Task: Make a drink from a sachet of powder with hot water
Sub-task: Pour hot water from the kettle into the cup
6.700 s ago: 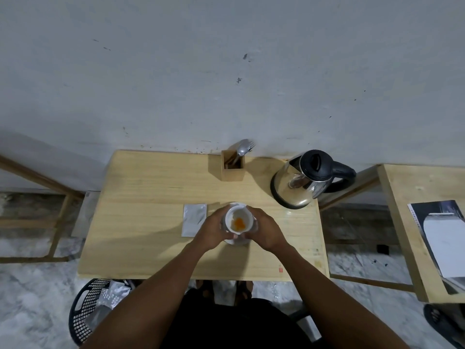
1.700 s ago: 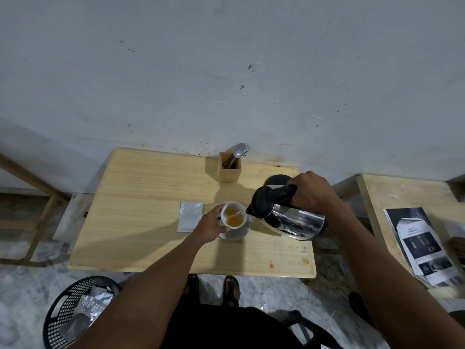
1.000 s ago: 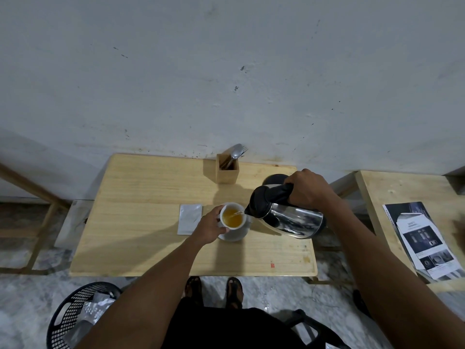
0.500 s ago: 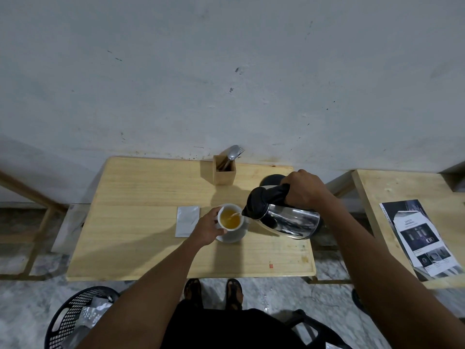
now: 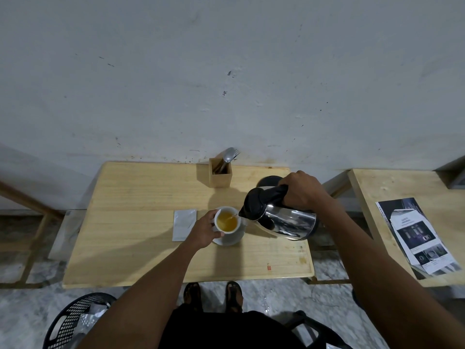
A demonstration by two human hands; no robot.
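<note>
White cup (image 5: pixel 227 221) of amber liquid, set on a saucer (image 5: pixel 230 239) at the wooden table's (image 5: pixel 141 197) centre, is gripped at its rim by the left hand (image 5: pixel 204 230). A tilted steel kettle (image 5: pixel 279 217), handle clasped by the right hand (image 5: pixel 300 188), is poured into it. A silver sachet (image 5: pixel 183 224) lies just beside.

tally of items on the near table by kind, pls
Cup: 1
Saucer: 1
Kettle, held tilted over the cup: 1
Kettle base: 1
Sachet: 1
Wooden utensil holder: 1
Total: 6
</note>
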